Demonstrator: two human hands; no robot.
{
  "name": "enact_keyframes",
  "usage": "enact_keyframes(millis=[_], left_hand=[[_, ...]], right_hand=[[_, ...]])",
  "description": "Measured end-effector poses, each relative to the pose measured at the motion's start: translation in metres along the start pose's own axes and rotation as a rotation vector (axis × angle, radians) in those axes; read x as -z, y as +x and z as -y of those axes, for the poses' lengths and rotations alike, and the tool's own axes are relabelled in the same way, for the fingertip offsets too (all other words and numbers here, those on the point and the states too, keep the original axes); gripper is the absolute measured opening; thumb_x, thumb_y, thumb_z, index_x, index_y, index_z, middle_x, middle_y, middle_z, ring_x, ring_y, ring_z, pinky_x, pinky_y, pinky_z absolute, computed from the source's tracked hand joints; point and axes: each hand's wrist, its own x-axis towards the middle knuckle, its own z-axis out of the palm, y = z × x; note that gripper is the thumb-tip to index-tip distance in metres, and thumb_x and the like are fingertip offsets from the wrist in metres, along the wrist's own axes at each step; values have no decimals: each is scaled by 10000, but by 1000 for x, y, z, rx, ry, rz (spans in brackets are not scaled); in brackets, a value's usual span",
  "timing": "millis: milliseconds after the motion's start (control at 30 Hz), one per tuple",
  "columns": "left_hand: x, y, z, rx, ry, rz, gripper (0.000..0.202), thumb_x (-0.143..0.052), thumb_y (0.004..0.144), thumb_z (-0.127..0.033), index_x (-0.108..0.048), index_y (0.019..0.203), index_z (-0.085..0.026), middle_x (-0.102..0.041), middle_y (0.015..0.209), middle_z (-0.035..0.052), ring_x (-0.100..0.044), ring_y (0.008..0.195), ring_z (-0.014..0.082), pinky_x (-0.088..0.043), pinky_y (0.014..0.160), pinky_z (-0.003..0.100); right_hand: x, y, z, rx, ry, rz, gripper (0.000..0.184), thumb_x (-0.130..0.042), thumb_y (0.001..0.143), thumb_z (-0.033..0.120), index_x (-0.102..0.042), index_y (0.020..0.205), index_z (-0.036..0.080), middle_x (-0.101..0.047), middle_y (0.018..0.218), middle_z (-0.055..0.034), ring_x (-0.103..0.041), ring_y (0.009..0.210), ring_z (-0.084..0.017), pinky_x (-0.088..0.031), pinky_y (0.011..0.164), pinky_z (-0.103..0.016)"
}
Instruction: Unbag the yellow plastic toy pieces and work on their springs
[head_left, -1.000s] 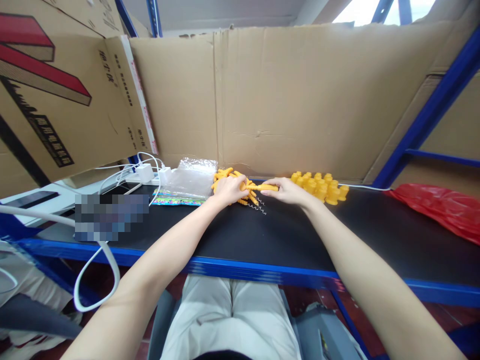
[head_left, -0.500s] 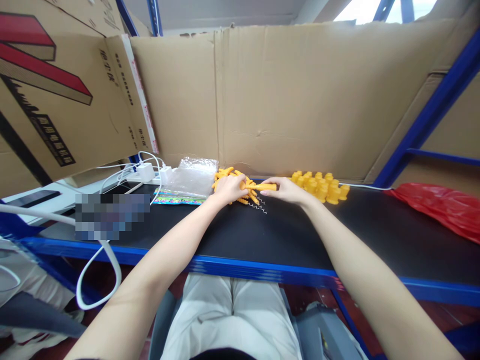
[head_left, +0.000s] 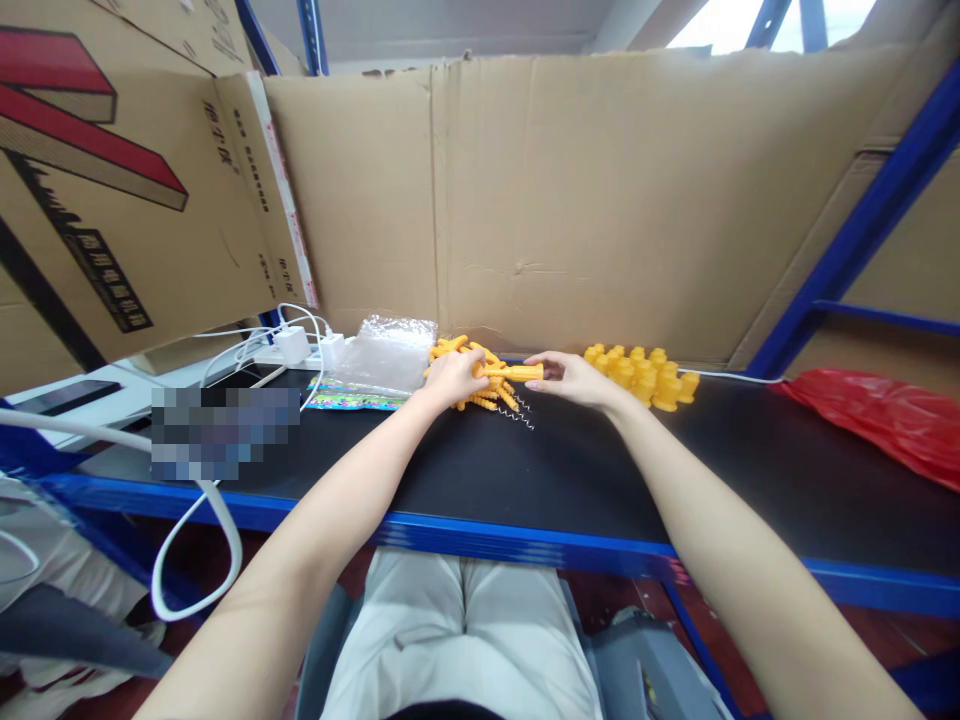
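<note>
The cardboard [head_left: 600, 210] closed off the far side, and the black bench [head_left: 525, 480] ran across in front of the person. Red plastic [head_left: 874, 415] lay at the right; clear plastic [head_left: 382, 355], limp and glossy, lay to the left of the hands. Just to the right of the hands stood a cluster of yellow stubs [head_left: 641, 375]. The left hand [head_left: 455, 378] was closed, its fingers pinching the left end of a slim yellow piece. The right hand [head_left: 571, 380] was half curled at the other end, thumb and finger about it; whether they pressed on it could not be told. Beneath and around the left hand was a loose pile [head_left: 469, 348] of yellow sticks, partly covered by that hand. The piece [head_left: 523, 372] lay level between the two hands, in front of the far cardboard, its thicker part to the right. It looked like light, stiff plastic, smooth enough to turn or slide in dry fingers, and unlikely to bend much, though its narrower left part seemed the likelier place to snap. The thick right part offered the surest hold. Thin coils [head_left: 517, 418], the smallest things, lay near the pile and looked springy and easily snagged.
</note>
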Motion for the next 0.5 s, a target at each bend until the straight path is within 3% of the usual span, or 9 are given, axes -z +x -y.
enact_keyframes(millis=[100, 200, 300, 400, 500], left_hand=[[-1, 1, 8, -6, -48, -21, 359, -565, 806, -391, -603, 1137, -258, -667, 903, 47, -629, 867, 234, -463, 756, 338], [2, 0, 9, -62, -138, -73, 644, -555, 828, -437, -345, 1422, -299, -647, 1020, 46, -622, 907, 212, -464, 791, 329], [4, -2, 6, -68, -175, -100, 781, -550, 836, -416, -153, 1495, -282, -612, 1123, 66, -608, 952, 197, -463, 815, 316], [4, -3, 3, -68, -155, -108, 675, -501, 859, -325, -232, 1472, -232, -589, 1196, 93, -579, 1047, 209, -458, 851, 321], [1, -3, 2, -91, -131, -104, 564, -473, 868, -279, -345, 1412, -201, -586, 1229, 95, -563, 1093, 220, -452, 887, 338]], right_hand=[[-1, 2, -4, 2, 148, -36, 526, -778, 603, 410, -632, 1046, 166, -688, 1029, -93, -648, 937, -204, -489, 906, -396], [3, 5, -8, 7, 196, -156, 552, -800, 566, 449, -638, 1011, 166, -685, 1045, -100, -650, 952, -220, -484, 931, -423], [16, 9, -14, -6, 160, -382, 596, -810, 528, 491, -636, 990, 157, -680, 1040, -113, -656, 923, -240, -506, 891, -432], [31, 10, -24, -36, 35, -632, 589, -796, 547, 504, -630, 982, 143, -680, 1009, -129, -657, 885, -249, -516, 848, -424], [39, 9, -38, -88, -124, -776, 520, -765, 603, 490, -634, 964, 139, -685, 964, -133, -648, 862, -248, -507, 831, -410]])
